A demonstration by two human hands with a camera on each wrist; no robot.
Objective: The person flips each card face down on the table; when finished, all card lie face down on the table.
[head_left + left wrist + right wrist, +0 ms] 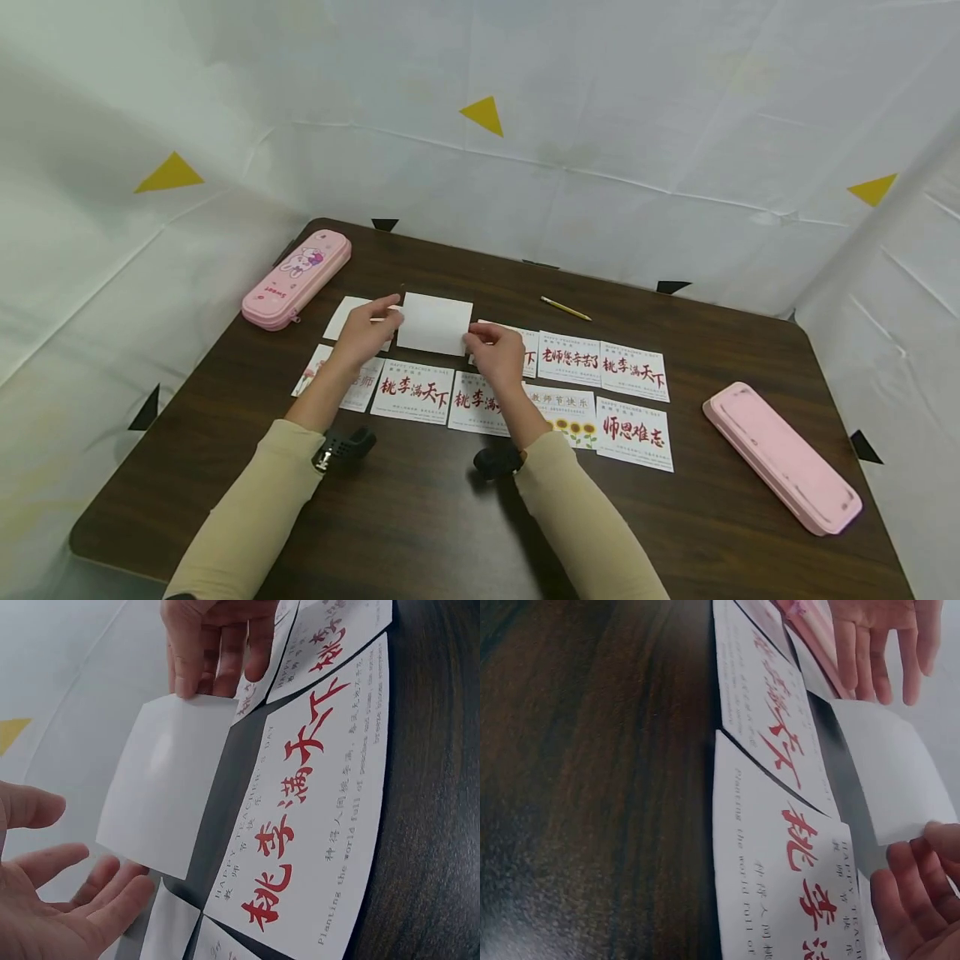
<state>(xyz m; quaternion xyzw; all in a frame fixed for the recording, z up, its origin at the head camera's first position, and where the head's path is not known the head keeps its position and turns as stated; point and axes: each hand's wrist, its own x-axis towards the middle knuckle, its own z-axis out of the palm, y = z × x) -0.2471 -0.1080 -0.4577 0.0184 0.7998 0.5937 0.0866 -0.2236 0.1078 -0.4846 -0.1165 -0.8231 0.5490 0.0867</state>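
A blank white card (435, 323) is raised a little above the table, its plain side facing me. My right hand (498, 354) pinches its right edge between thumb and fingers. At the card's left edge is my left hand (363, 333). In the left wrist view, the left hand's fingers (112, 904) are spread loosely, with the thumb apart from the card. Below the raised card lies a printed card (411, 392) with red Chinese characters. Left of it, another white card (345, 318) is partly covered by my left hand.
Several printed greeting cards (633, 371) lie in two rows on the dark wooden table (420, 533). A yellow pencil (566, 308) lies behind them. One pink pencil case (297, 279) is at the far left, another pink case (783, 458) at the right. White sheeting surrounds the table.
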